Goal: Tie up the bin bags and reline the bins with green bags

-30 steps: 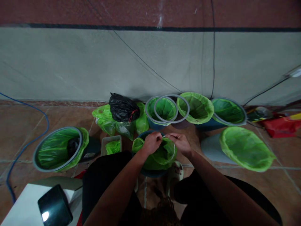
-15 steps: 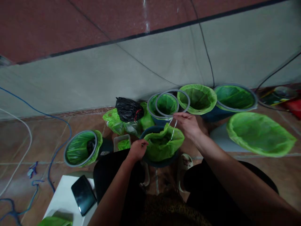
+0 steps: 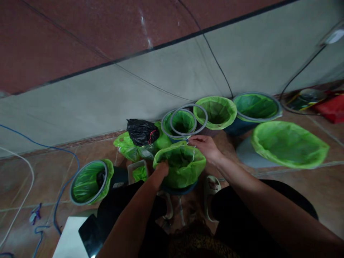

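Observation:
A green bin bag point(image 3: 182, 175) sits with its mouth spread wide in a dark blue bin point(image 3: 180, 191) between my feet. My left hand point(image 3: 162, 169) reaches over the bag's left edge into its mouth; its fingers are mostly hidden there. At the bag's far right edge, my right hand point(image 3: 205, 146) is closed in a pinch, with a bit of white drawstring point(image 3: 194, 154) at its fingertips. Just beyond it, a loose grey ring point(image 3: 206, 118) lies partly over a bin lined in green point(image 3: 178, 125).
More green-lined bins point(image 3: 215, 111) stand along the wall and to the right point(image 3: 290, 143). Another lined bin point(image 3: 88, 182) lies tilted at left, near a white box point(image 3: 68, 238) with a phone point(image 3: 90, 234). A tied black bag point(image 3: 141, 132) rests on green bags. Cables point(image 3: 75, 157) cross the floor.
The green bag's mouth has opened wider. My left hand has gone from its edge to inside it. My right hand has come lower, and less white drawstring shows. The view has shifted.

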Motion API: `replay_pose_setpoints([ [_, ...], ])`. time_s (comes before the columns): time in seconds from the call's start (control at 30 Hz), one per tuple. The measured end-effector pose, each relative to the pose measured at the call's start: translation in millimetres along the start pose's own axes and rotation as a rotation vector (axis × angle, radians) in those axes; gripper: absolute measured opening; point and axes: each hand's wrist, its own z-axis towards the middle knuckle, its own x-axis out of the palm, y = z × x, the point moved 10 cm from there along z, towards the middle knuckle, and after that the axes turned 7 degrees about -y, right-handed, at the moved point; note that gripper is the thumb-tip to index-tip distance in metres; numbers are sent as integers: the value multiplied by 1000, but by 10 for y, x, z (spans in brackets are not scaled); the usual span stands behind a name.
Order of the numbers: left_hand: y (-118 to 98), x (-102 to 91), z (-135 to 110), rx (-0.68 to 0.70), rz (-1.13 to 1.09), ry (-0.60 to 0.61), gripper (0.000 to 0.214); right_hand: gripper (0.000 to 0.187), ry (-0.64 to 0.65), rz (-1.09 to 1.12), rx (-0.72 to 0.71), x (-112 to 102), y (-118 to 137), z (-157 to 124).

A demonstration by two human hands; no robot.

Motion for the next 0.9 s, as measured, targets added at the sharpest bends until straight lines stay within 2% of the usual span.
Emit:
replay_pose_setpoints([
  [0.13, 25, 8, 59, 2, -26, 31, 20, 26, 7, -23, -16, 8, 50, 63],
  [0.23, -7, -195, 32, 33, -68, -6, 9, 24, 26, -48, -31, 73, 92, 85],
  [0.33, -57, -475, -116, 95, -189, -29, 8, 22, 45, -109, -73, 155, 158, 74],
  [0.43, -74, -771, -364, 110, -483, -46, 12, 19, 78, -176, -146, 231, 266, 23],
  [0.53, -41, -1156, -639, 72, -705, -181, 19, 17, 173, -253, -233, 346, 390, -90],
  [0.63, -60, -1587, -913, 79, -747, -370, 22, 21, 321, -328, -279, 513, 443, -252],
  [0.73, -168, -1905, -1100, 171, -634, -493, 21, 28, 445, -357, -293, 674, 418, -396],
  [0.8, -233, -1946, -1125, 228, -514, -493, 20, 30, 475, -384, -311, 740, 383, -439],
  [0.9, -247, -1748, -1025, 241, -369, -399, 20, 27, 463, -444, -331, 767, 318, -433],
])
